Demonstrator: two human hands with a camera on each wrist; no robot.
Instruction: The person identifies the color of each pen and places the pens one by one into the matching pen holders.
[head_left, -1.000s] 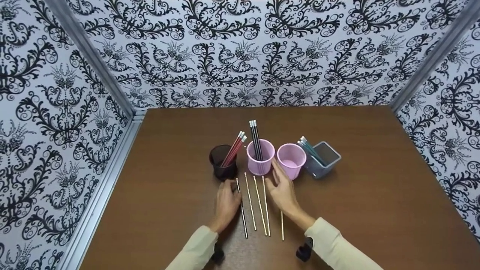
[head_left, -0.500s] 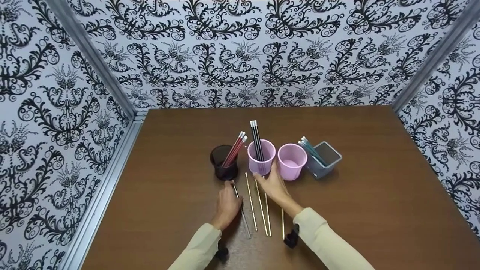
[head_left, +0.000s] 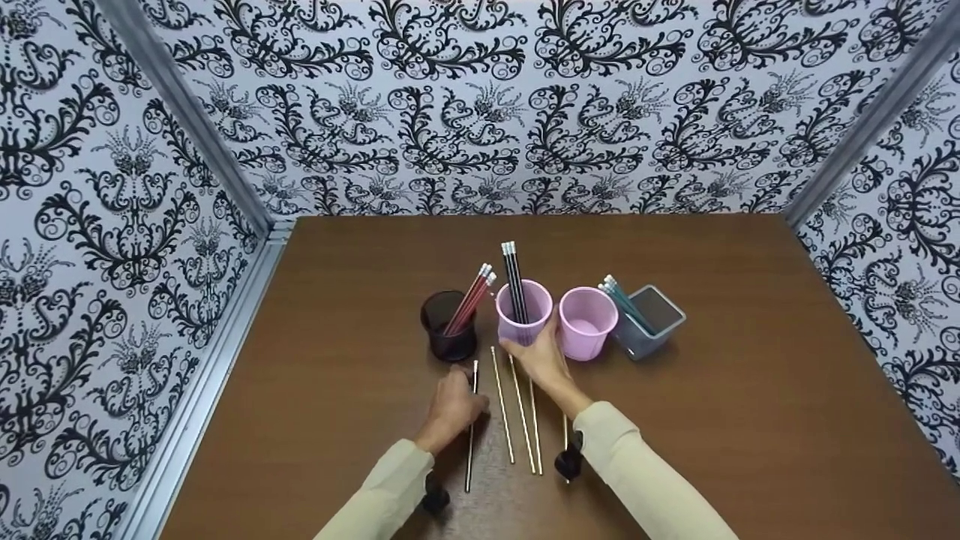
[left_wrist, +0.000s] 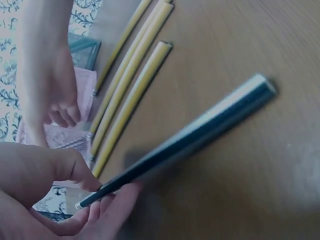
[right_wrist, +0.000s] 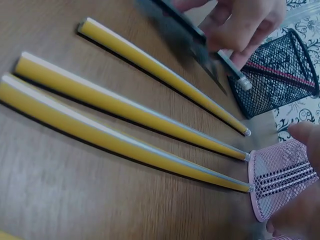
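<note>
My left hand point(head_left: 454, 405) pinches a black pencil point(head_left: 471, 450) near its eraser end, between thumb and fingers. In the left wrist view this pencil point(left_wrist: 195, 132) slants away from the fingertips, its far end towards the right. My right hand point(head_left: 545, 366) holds a pink mesh pencil cup point(head_left: 513, 332), thumb at its front and fingers along its right side. Several black pencils point(head_left: 513, 279) with white ends stand in that cup. Between the hands lie yellow pencils point(head_left: 503, 412), side by side on the table; another is partly hidden under the right wrist.
Left of the held cup stands a black mesh cup point(head_left: 450, 349) with red pencils point(head_left: 470, 301). To the right are a second pink cup point(head_left: 585, 346) and a grey square mesh holder point(head_left: 646, 341) with teal pencils point(head_left: 624, 300). Patterned walls point(head_left: 480, 112) enclose the brown table point(head_left: 337, 337).
My left hand has taken hold of the black pencil, whose near end has swung left. My right hand has moved left, its thumb coming round the front of the pink cup.
</note>
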